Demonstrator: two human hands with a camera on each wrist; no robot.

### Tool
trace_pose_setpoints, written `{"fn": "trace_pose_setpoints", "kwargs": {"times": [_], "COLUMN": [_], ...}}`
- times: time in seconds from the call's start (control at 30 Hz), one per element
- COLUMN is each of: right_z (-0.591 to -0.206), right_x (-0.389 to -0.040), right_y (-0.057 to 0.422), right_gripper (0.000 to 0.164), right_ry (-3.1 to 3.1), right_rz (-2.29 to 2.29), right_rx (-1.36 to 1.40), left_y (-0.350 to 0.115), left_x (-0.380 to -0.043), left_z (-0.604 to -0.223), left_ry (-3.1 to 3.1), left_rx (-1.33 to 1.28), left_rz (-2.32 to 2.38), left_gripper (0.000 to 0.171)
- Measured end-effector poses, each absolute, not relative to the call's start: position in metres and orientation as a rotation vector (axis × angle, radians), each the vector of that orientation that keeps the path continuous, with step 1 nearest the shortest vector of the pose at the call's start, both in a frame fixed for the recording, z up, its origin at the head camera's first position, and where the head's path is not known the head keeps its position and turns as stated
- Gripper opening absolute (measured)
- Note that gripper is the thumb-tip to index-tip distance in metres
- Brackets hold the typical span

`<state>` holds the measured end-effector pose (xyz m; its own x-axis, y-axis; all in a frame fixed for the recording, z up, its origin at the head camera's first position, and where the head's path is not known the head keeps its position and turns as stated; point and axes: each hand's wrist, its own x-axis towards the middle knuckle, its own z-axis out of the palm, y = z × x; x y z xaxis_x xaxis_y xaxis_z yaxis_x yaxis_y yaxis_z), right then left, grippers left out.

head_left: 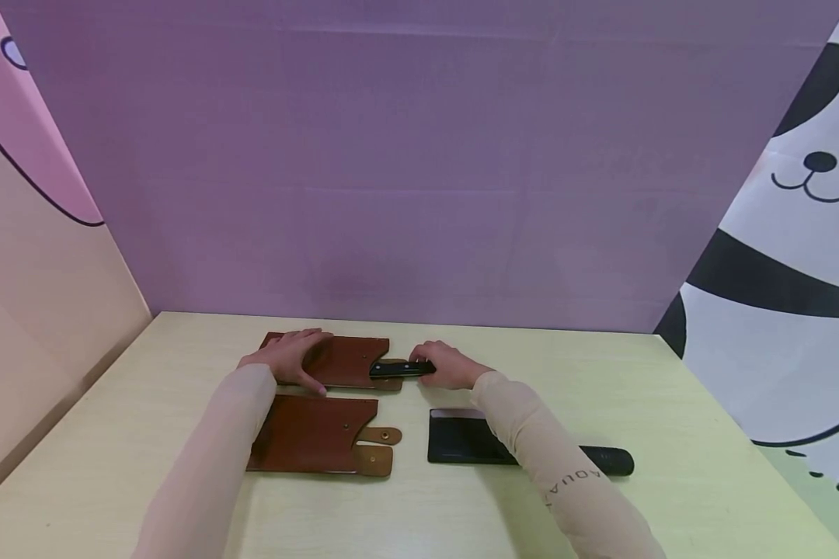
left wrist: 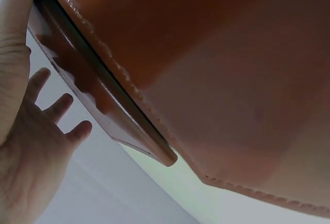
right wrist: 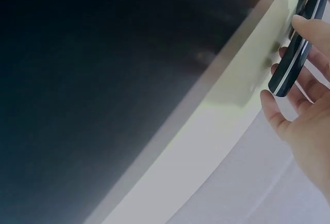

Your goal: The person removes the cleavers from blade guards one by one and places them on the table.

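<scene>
A brown leather knife sheath [head_left: 353,355] lies at the back of the table, with the black-handled knife [head_left: 395,369] sticking out of its right end; the blade is hidden. My left hand [head_left: 290,357] rests over the sheath's left part, thumb at the near edge. In the left wrist view its fingers [left wrist: 62,105] are spread loosely beside the sheath edge. My right hand [head_left: 447,365] pinches the handle's end between thumb and fingers, as the right wrist view shows with the knife handle [right wrist: 291,66]. A second brown sheath [head_left: 315,435] lies nearer, its snap strap [head_left: 381,435] undone.
A black-bladed cleaver [head_left: 461,439] lies under my right forearm, its black handle [head_left: 608,460] pointing right. The pale table [head_left: 405,512] ends at a purple backdrop [head_left: 405,194]. Printed panels stand at both sides, one with a panda [head_left: 797,233].
</scene>
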<state>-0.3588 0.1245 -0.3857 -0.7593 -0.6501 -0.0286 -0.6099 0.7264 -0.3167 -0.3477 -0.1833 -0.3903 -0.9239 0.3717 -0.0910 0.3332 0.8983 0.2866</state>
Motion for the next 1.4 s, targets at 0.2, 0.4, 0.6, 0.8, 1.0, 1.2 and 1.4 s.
{"fn": "trace_pose_setpoints", "kwargs": {"times": [0.2,0.4,0.6,0.8,1.0,1.2,1.4], "right_z": [-0.385,-0.385,-0.384,-0.383,-0.385,-0.385,-0.386], "right_x": [-0.359,-0.359,-0.358,-0.357,-0.357,-0.357,-0.359], "right_y": [0.124,0.123,0.123,0.122,0.121,0.12,0.119], "right_gripper": [0.035,0.036,0.036,0.035,0.035,0.033,0.031], "right_ry": [2.778,2.768,2.758,2.769,2.774,2.784,2.791], "right_rz": [-0.433,-0.408,-0.413,-0.396,-0.403,-0.407,-0.394], "right_rx": [-1.059,-1.054,-1.049,-1.052,-1.053,-1.046,-1.072], "left_y": [-0.184,-0.186,-0.184,-0.184,-0.183,-0.184,-0.187], "left_x": [-0.35,-0.361,-0.36,-0.359,-0.356,-0.358,-0.361], "left_z": [-0.393,-0.401,-0.396,-0.395,-0.392,-0.394,-0.397], "left_ry": [2.906,2.912,2.898,2.917,2.918,2.952,2.973], "left_rx": [0.524,0.554,0.558,0.589,0.592,0.662,0.704], "left_rz": [0.36,0.331,0.32,0.281,0.303,0.32,0.33], "left_gripper": [0.108,0.111,0.11,0.107,0.105,0.106,0.103]}}
